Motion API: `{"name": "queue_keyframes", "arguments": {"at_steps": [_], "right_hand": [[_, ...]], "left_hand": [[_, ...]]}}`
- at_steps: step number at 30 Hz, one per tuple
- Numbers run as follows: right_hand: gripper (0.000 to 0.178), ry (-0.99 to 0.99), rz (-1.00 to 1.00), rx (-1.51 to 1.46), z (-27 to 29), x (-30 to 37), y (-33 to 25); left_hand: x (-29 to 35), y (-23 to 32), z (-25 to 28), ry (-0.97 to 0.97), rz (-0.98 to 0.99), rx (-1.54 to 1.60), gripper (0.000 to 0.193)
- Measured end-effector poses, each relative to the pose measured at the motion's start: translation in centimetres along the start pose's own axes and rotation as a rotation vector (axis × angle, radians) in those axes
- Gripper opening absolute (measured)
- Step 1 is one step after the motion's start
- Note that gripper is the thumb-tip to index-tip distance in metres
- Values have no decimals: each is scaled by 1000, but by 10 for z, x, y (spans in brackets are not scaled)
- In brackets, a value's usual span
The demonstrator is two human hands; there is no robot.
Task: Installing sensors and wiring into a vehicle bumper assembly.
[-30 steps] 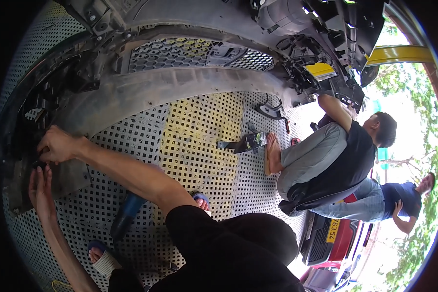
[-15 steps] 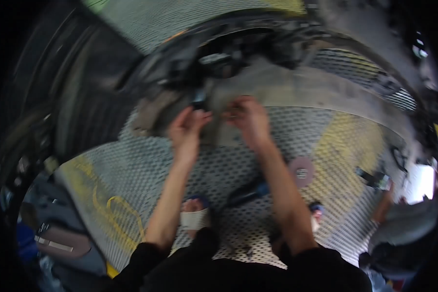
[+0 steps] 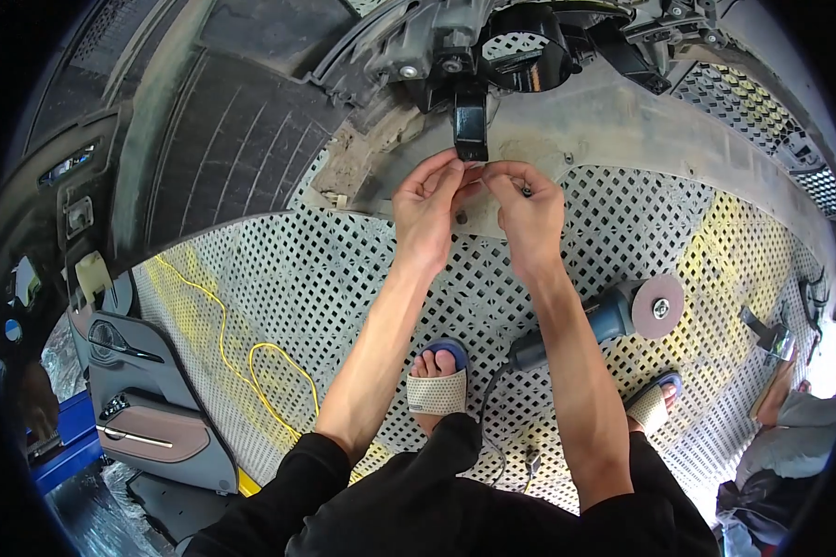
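Observation:
A glossy black bracket point(image 3: 471, 128) hangs from the dark underside of a vehicle body part at the top middle. My left hand point(image 3: 424, 215) is closed in a pinch right at the bracket's lower end. Almost meeting it, my right hand point(image 3: 532, 215) is also pinched, its thumb and forefinger just beneath the bracket. Whatever lies between the fingertips is too small to make out. A small dark fastener point(image 3: 527, 191) shows by the curled fingers of my right hand; whether they hold it is unclear. Behind both hands runs a dusty grey panel point(image 3: 613, 139).
An angle grinder point(image 3: 613, 316) with a round disc lies on the perforated floor mat, right of my forearm. A yellow cable point(image 3: 221, 325) loops at left, near a detached door panel point(image 3: 163, 399). At far right, another person's hand point(image 3: 773, 395) is beside a dark bracket-like part point(image 3: 766, 334).
My hands have come together at the bracket's lower end; before, they were apart. The view has shifted, bringing the grinder out from behind my right forearm, and is sharper.

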State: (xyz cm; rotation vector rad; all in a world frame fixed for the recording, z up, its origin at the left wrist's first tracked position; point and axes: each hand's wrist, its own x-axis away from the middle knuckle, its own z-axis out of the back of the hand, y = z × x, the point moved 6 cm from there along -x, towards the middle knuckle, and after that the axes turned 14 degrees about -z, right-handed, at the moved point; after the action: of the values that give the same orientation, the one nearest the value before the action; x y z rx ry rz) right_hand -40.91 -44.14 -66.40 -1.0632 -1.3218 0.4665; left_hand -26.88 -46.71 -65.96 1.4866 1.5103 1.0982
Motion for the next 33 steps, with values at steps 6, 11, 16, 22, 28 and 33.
{"name": "queue_keyframes", "arguments": {"at_steps": [6, 11, 16, 22, 28, 33], "right_hand": [[14, -122, -275, -525, -28, 15, 16], [12, -240, -422, -833, -46, 14, 26], [8, -328, -477, -1076, -57, 14, 40], [4, -316, -536, -1071, -56, 5, 32], [7, -393, -530, -999, -53, -8, 32], [7, -345, -493, -1015, -58, -7, 44]], "left_hand": [[-4, 5, 16, -36, 50, -108, 23], [-6, 8, 14, -102, 52, -142, 25], [-8, 17, 12, -146, 53, -185, 22], [-16, 18, 10, -199, -40, -198, 22], [-16, 18, 10, -216, -20, -308, 21], [-14, 22, 9, -194, -28, -313, 23]]}}
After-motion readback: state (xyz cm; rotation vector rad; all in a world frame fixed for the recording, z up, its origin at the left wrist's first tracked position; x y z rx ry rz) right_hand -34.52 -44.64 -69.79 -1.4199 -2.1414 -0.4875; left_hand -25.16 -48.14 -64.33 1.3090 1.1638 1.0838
